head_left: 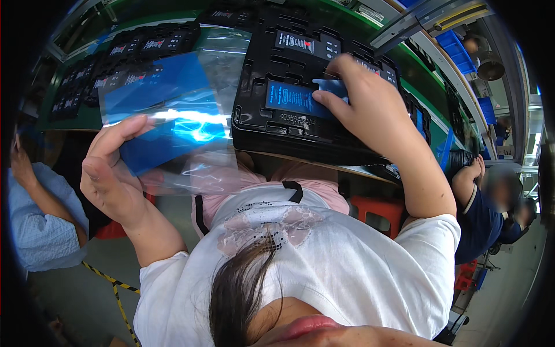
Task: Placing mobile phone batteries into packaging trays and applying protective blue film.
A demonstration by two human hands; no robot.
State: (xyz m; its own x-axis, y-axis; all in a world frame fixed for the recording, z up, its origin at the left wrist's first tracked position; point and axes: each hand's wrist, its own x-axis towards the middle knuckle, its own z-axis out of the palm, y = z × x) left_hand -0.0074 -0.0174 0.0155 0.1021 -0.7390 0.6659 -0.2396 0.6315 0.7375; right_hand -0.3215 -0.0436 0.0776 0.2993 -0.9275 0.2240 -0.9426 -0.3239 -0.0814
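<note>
My left hand (118, 168) holds up a clear plastic sheet (214, 168) by its left edge; a large blue film (167, 92) shows on it, with a bright glare. My right hand (370, 104) is over a black molded tray (251, 110). Its thumb and index finger are at the lifted end of a small blue film (330, 87). That film lies over a flat battery pack (289, 97) in the tray's near row, which looks blue through it. Farther back in the same tray sits a dark battery pack (303, 43) with white and red print.
More black trays with battery packs (153, 43) stand on the green bench at the left. Blue bins (457, 51) line a shelf at the right. A red stool (378, 211) is beside me. Other people sit at the left and right, one with a light blue sleeve (43, 214).
</note>
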